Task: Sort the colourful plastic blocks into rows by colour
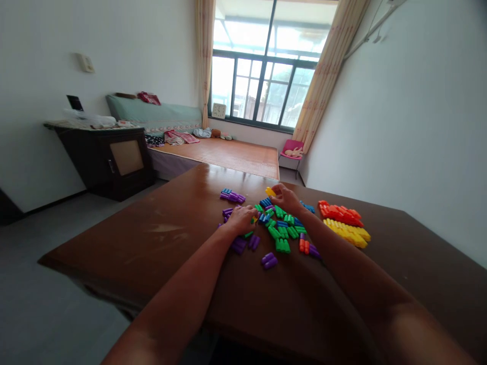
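My right hand point(286, 197) is raised over the far side of a loose heap of plastic building blocks, its fingers closed on a yellow block point(270, 191). Over the heap's left side, my left hand point(242, 219) curls its fingers down around another yellow block point(254, 219), mostly covered by them. Green blocks point(282, 246), blue blocks point(264, 218) and purple blocks point(239, 245) lie mixed between and below the hands. A purple pair point(269, 260) sits apart, closer to me. Beside my right forearm is a red-orange block point(304, 246) with purple ones.
On the right of the brown table point(160, 253) are a row of red-orange blocks point(340, 213) and a row of yellow blocks point(347, 232). A purple and blue group point(233, 196) lies at the far left of the heap. Beyond the table stands a bed point(236, 154).
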The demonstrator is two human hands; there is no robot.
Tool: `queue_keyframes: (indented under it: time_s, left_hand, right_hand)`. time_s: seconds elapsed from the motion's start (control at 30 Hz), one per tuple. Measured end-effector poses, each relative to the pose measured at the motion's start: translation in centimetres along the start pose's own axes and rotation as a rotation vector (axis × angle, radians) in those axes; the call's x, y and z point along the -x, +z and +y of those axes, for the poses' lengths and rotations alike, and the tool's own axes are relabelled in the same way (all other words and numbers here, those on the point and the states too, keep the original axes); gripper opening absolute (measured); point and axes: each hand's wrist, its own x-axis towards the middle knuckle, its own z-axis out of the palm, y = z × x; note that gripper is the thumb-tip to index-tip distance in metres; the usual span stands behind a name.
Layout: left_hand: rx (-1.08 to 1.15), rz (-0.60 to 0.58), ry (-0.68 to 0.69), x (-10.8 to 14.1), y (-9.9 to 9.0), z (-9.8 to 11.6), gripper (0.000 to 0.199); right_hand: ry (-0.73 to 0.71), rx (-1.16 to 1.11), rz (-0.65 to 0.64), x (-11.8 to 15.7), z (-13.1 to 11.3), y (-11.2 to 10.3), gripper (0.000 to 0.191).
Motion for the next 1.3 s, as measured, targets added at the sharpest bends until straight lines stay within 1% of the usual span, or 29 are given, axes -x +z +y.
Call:
queue_keyframes:
  time_s: [0.07, 0.13, 0.2, 0.27, 0.3, 0.37, 0.4, 0.47, 0.53, 0.6, 0.63, 0.7, 0.77, 0.83, 0.9, 0.97, 1.07, 1.13, 1.2, 1.27, 1.3]
  left_hand:
    - [0.043, 0.039, -0.011, -0.2, -0.1, -0.4, 0.029]
    - [0.104, 0.105, -0.033, -0.4, -0.1, -0.9, 0.027]
    - [0.164, 0.179, -0.029, -0.8, 0.0, -1.5, 0.025]
    - [0.204, 0.242, -0.002, -1.1, 0.3, -2.0, 0.025]
    - [0.215, 0.259, 0.012, -1.2, 0.4, -2.2, 0.024]
    - [0.214, 0.279, -0.005, -1.5, 0.6, -2.7, 0.021]
    - [0.213, 0.286, -0.019, -1.6, 0.7, -3.0, 0.021]
    - [0.242, 0.3, -0.072, -1.7, 0.7, -3.5, 0.021]
    - [0.288, 0.294, -0.159, -1.6, 0.4, -3.8, 0.023]
    - [0.293, 0.299, -0.245, -1.5, -0.2, -3.9, 0.027]
    - [0.284, 0.314, -0.277, -1.4, -0.6, -3.8, 0.03]
    - [0.265, 0.35, -0.322, -1.4, -1.3, -3.6, 0.035]
    - [0.255, 0.377, -0.339, -1.5, -1.9, -3.2, 0.039]
    - [0.269, 0.375, -0.335, -1.9, -2.0, -2.8, 0.043]
    - [0.331, 0.328, -0.322, -2.5, -1.9, -2.2, 0.046]
    - [0.411, 0.257, -0.297, -3.1, -1.5, -1.3, 0.047]
    - [0.479, 0.187, -0.206, -3.9, -1.1, 0.7, 0.047]
    - [0.49, 0.147, -0.119, -4.2, -0.8, 2.4, 0.043]
    - [0.495, 0.111, -0.036, -4.4, -0.3, 4.1, 0.038]
    - [0.541, 0.122, 0.022, -4.3, 0.4, 5.7, 0.035]
    - [0.572, 0.138, 0.035, -4.2, 1.0, 6.4, 0.033]
  right_hand:
    - [0.058, -0.099, 0.02, 3.0, 0.8, -2.8, 0.036]
    - [0.148, -0.201, 0.054, 6.1, 1.9, -5.7, 0.039]
    - [0.266, -0.326, 0.097, 8.9, 3.3, -8.5, 0.04]
    - [0.403, -0.47, 0.142, 11.4, 5.0, -10.9, 0.038]
    - [0.471, -0.549, 0.164, 12.5, 5.9, -11.8, 0.036]
    - [0.592, -0.696, 0.226, 14.5, 7.6, -13.2, 0.032]
    - [0.63, -0.755, 0.264, 15.3, 8.4, -13.8, 0.029]
    - [0.659, -0.815, 0.341, 16.8, 9.9, -14.9, 0.027]
    - [0.639, -0.768, 0.397, 18.2, 11.4, -16.1, 0.029]
    - [0.637, -0.607, 0.444, 19.6, 13.0, -17.7, 0.034]
    - [0.67, -0.491, 0.476, 20.2, 13.9, -18.4, 0.035]
    - [0.797, -0.238, 0.529, 21.5, 15.6, -19.5, 0.035]
    - [0.932, -0.043, 0.502, 22.5, 17.0, -20.0, 0.032]
    - [0.981, 0.051, 0.411, 23.0, 17.8, -19.6, 0.031]
    - [0.95, 0.096, 0.326, 23.1, 18.0, -18.9, 0.033]
    - [0.909, 0.127, 0.279, 22.8, 17.9, -18.2, 0.033]
    - [0.896, 0.159, 0.246, 22.2, 17.4, -18.0, 0.031]
    - [0.886, 0.229, 0.284, 21.7, 16.8, -18.3, 0.029]
    - [0.802, 0.322, 0.386, 20.9, 15.7, -18.2, 0.029]
    - [0.615, 0.342, 0.468, 19.7, 13.8, -17.3, 0.029]
    - [0.508, 0.306, 0.462, 19.1, 12.5, -16.5, 0.029]
